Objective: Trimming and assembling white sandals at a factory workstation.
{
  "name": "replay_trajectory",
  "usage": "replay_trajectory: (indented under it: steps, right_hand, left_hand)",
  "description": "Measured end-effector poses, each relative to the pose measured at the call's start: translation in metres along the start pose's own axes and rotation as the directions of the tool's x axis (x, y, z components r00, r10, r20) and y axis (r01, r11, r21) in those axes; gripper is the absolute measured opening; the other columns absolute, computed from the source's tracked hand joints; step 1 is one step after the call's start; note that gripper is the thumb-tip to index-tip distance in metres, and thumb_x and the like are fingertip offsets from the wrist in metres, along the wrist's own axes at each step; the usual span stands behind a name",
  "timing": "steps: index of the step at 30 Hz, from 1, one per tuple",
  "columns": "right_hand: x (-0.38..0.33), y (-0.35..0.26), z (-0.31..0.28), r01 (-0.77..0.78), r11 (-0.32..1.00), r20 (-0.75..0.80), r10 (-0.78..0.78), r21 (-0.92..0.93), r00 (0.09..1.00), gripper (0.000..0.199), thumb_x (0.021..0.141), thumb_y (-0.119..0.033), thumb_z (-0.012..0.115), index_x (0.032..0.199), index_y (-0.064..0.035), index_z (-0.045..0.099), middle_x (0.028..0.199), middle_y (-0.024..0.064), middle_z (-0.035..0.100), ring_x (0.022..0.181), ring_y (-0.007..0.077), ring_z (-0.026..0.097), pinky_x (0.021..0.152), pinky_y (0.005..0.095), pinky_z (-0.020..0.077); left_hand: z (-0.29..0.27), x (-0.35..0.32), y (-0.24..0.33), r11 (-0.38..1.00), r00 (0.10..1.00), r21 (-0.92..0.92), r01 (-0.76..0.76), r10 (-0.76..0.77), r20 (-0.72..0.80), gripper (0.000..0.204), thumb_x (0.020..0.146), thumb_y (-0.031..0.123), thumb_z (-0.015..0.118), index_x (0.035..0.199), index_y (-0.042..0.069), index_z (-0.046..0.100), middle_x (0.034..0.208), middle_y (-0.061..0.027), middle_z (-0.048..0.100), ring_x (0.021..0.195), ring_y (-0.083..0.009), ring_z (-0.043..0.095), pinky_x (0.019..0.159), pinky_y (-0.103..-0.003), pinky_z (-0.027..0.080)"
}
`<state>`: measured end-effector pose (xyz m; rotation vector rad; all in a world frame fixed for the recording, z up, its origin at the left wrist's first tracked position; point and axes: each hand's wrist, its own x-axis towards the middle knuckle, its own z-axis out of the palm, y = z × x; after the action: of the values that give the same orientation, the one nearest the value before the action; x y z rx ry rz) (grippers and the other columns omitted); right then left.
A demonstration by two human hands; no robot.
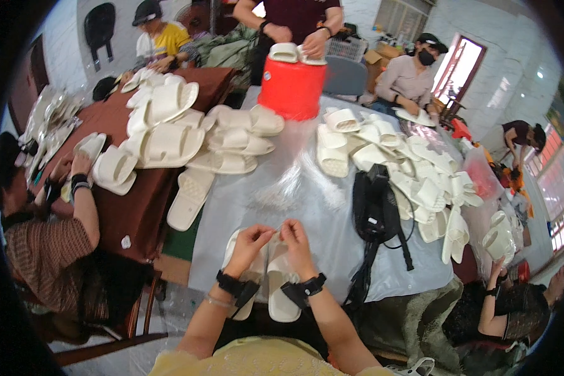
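Note:
My left hand (253, 243) and my right hand (296, 243) meet over the near edge of the table, fingertips pinched close together. Whatever lies between the fingers is too small to make out. Below them a pair of cream slippers lies side by side, toes away from me: the left slipper (249, 276) under my left hand, the right slipper (283, 282) under my right. My hands partly hide their straps. Each of my wrists wears a black band with a small device.
Cream slippers are heaped at right (413, 163) and left (169, 138). A black bag (373, 203) with straps lies right of my hands. Clear plastic (294, 182) covers the middle. Beyond stands a red bucket (291, 88), with a person handling slippers on it. Other people work around.

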<state>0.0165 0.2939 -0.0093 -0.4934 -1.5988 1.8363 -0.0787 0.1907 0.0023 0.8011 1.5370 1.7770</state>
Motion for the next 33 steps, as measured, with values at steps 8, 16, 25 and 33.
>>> replay_trajectory:
  steps: [8, 16, 25, 33]
  right_hand:
    - [-0.002, 0.004, 0.003, -0.04, 0.997, 0.054, 0.037, 0.067, 0.998, 0.023, 0.09, -0.026, 0.047, 0.099, -0.005, 0.047, 0.083, -0.0001, 0.047, 0.077, 0.0084, 0.046, 0.073, 0.0226, 0.0389]
    - [0.0, -0.002, 0.003, -0.057, 0.996, 0.091, 0.051, 0.063, 0.995, 0.023, 0.09, -0.027, 0.046, 0.098, -0.0048, 0.046, 0.084, 0.0, 0.047, 0.078, 0.0094, 0.046, 0.073, 0.0231, 0.0393]
    - [-0.003, -0.006, 0.005, -0.064, 0.997, 0.095, 0.061, 0.038, 0.994, 0.023, 0.09, -0.026, 0.048, 0.096, -0.0041, 0.049, 0.087, 0.0002, 0.048, 0.078, 0.0097, 0.046, 0.073, 0.023, 0.0397]
    - [0.0, -0.001, 0.002, -0.027, 0.998, -0.024, 0.029, 0.064, 0.999, 0.022, 0.088, -0.02, 0.051, 0.102, -0.0021, 0.051, 0.082, -0.0014, 0.05, 0.072, 0.0066, 0.045, 0.067, 0.0196, 0.0384]
  left_hand:
    - [0.002, -0.004, 0.006, 0.995, 0.999, -0.095, -0.022, 0.019, -0.031, 0.01, 0.084, 0.011, 0.055, 0.086, 0.003, 0.061, 0.072, 0.0052, 0.054, 0.062, -0.0031, 0.042, 0.055, -0.017, 0.032]
    - [0.001, -0.001, 0.002, 0.996, 1.0, -0.082, 0.021, -0.023, -0.015, 0.009, 0.084, 0.009, 0.056, 0.087, 0.002, 0.061, 0.077, 0.0032, 0.057, 0.069, -0.0041, 0.047, 0.063, -0.019, 0.036]
    - [0.0, -0.002, 0.004, 0.989, 0.999, -0.145, 0.042, -0.045, -0.024, 0.01, 0.084, 0.009, 0.056, 0.088, 0.001, 0.06, 0.08, 0.0019, 0.059, 0.073, -0.0046, 0.049, 0.067, -0.019, 0.039]
    - [0.0, -0.002, 0.002, 0.986, 0.997, -0.16, 0.05, -0.058, -0.047, 0.01, 0.084, 0.009, 0.056, 0.089, 0.001, 0.06, 0.081, 0.0014, 0.059, 0.074, -0.0049, 0.05, 0.067, -0.019, 0.039]
